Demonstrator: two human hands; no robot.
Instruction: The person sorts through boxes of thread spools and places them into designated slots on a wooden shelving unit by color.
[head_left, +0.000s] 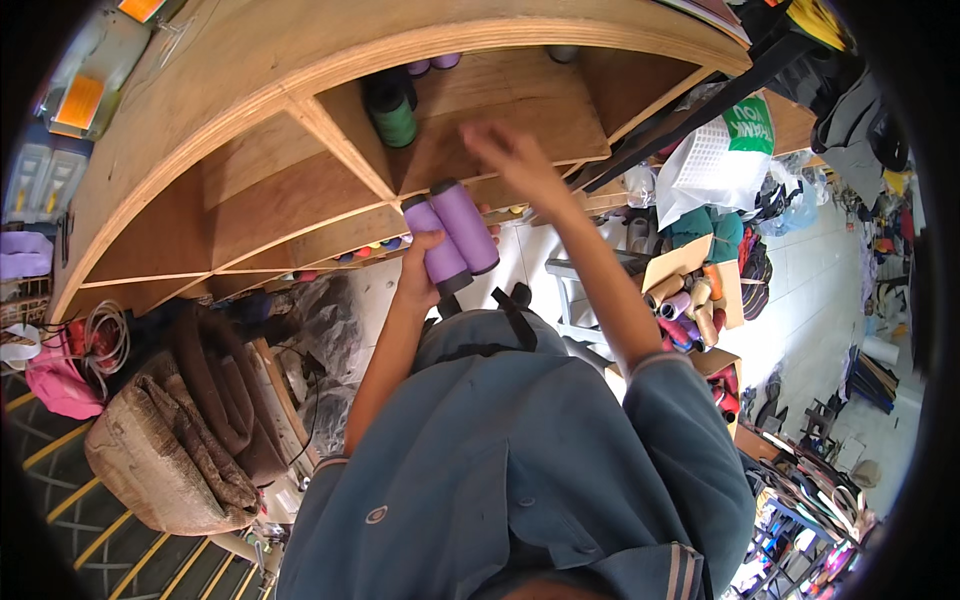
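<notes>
I hold two purple thread spools point(464, 227) in the left hand point(420, 267). Its grip is pinching both together: the thumb lies over the nearer one, and some fingertips show at the right side of the other. The spools are side by side, touching and tilted, with dark ends, near the front edge of the wooden shelf point(290, 75). The right hand point(512, 160) is before an open compartment point(550, 115) of this shelf; its grip is spread and somewhat blurred, so I cannot tell if it touches the wood. Inside the compartment I see a green spool point(398, 126) near the left wall, some more purple spools point(446, 61) at the back, only partly visible, and a grey spool point(563, 53) at the far edge. On the right, well apart from the hands, there is a cardboard box point(682, 258) filled with spools of mixed colours point(703, 325), and near it is a white plastic bag point(688, 180). On the left I see folded brown cloth point(215, 385).
</notes>
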